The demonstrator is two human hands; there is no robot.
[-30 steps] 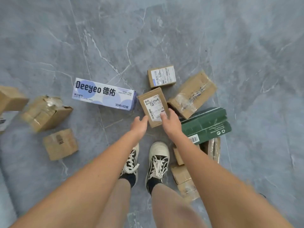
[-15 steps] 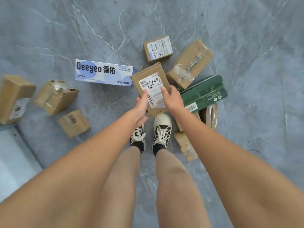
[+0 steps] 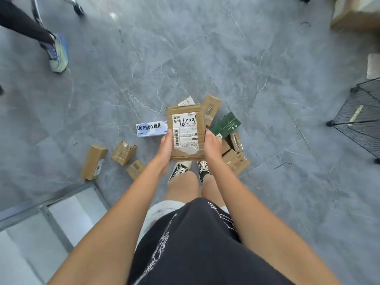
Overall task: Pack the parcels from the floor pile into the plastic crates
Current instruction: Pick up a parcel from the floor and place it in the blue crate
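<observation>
So from the head cam, we've got the flat cardboard parcel (image 3: 185,132) up off the floor pile (image 3: 224,138), left hand (image 3: 165,148) and right hand (image 3: 212,145) curled round its long edges. Looks light and stiff; side grips should hold fine.

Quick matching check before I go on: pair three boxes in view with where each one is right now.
Things:
1. labelled brown parcel
2. green box
3. white and blue Deeyeo box

Places:
A. on the floor, right of the held parcel
B. on the floor, left of the held parcel
C. held between the left hand and the right hand

Pairs: 1-C, 2-A, 3-B
</observation>
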